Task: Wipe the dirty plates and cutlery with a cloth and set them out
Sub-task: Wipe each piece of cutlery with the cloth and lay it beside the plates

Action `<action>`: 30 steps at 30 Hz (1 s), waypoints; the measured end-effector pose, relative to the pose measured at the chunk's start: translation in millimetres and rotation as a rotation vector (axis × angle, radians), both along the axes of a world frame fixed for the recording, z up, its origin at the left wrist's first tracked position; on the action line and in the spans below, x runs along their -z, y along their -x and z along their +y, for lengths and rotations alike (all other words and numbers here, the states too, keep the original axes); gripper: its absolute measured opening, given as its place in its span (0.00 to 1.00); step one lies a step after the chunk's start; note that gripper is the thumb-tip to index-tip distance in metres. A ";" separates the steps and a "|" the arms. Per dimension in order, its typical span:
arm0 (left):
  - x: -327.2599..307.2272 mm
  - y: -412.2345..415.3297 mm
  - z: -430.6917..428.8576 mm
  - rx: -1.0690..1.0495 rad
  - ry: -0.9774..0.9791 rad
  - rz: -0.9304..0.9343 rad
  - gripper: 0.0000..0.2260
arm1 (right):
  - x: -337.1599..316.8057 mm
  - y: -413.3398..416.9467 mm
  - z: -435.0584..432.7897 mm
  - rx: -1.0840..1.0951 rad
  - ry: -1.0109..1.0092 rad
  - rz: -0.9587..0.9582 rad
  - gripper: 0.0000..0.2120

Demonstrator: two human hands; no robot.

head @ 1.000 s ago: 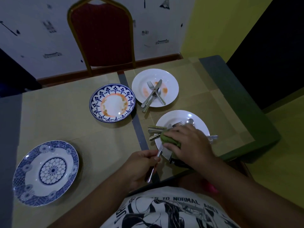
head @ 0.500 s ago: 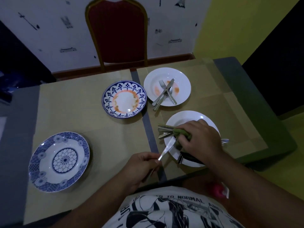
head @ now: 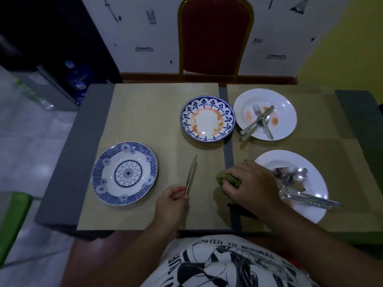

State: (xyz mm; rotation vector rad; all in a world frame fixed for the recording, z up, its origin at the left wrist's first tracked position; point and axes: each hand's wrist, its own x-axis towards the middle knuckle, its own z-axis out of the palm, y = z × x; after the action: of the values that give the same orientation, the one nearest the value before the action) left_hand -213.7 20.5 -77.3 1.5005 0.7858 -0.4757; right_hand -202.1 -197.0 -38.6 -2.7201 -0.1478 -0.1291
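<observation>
- Whereas a second ago the knife [head: 191,176] was being drawn through the green cloth [head: 227,179], it is now clear of the cloth and has been carried over to just right of the medallion plate [head: 124,173], blade pointing away from the person.
- Left hand [head: 172,204]: near and right of the medallion plate. Thumb and fingers pinch the knife's handle end. Whether the blade already rests on the table [head: 145,112] cannot be told.
- Right hand [head: 251,186]: further right of the medallion plate, well apart from the left hand. Fingers are curled round the bunched cloth, which no longer touches any cutlery.
- Near white plate [head: 310,208]: furthest right of the medallion plate, in the same near row. Carries a heap of cutlery [head: 298,187], forks and spoons among it.
- Floral plate [head: 187,119]: beyond and right of the medallion plate. An orange ring of residue lines its well.
- Far white plate [head: 286,112]: beyond and far right of the medallion plate. Orange smears, with crossed cutlery [head: 259,123] lying on it.
- Medallion plate: shows no visible residue.
- Assessment: the knife's wipe looks finished, and it is being set out beside the medallion plate as the first cutlery of that place setting.
- Outstanding, by appearance: the heap, the crossed cutlery and both smeared plates are not yet wiped, so the task is at an early stage.
</observation>
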 end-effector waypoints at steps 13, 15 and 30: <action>23.5 -23.8 14.1 0.157 -0.515 -0.177 0.04 | 8.6 -0.7 31.9 -0.102 -0.023 0.087 0.08; 27.5 -22.1 21.2 0.217 -0.583 -0.209 0.05 | 8.6 -1.1 33.2 -0.087 -0.025 0.088 0.08; 73.0 -4.1 57.6 1.182 -1.041 -0.788 0.32 | 12.5 3.6 29.9 -0.025 -0.016 0.122 0.10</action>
State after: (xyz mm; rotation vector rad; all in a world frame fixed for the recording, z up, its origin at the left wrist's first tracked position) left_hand -209.6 78.1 -150.3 2.8064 -0.7197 -0.2306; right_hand -205.6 -167.1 -51.1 -2.6999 -0.1447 0.0428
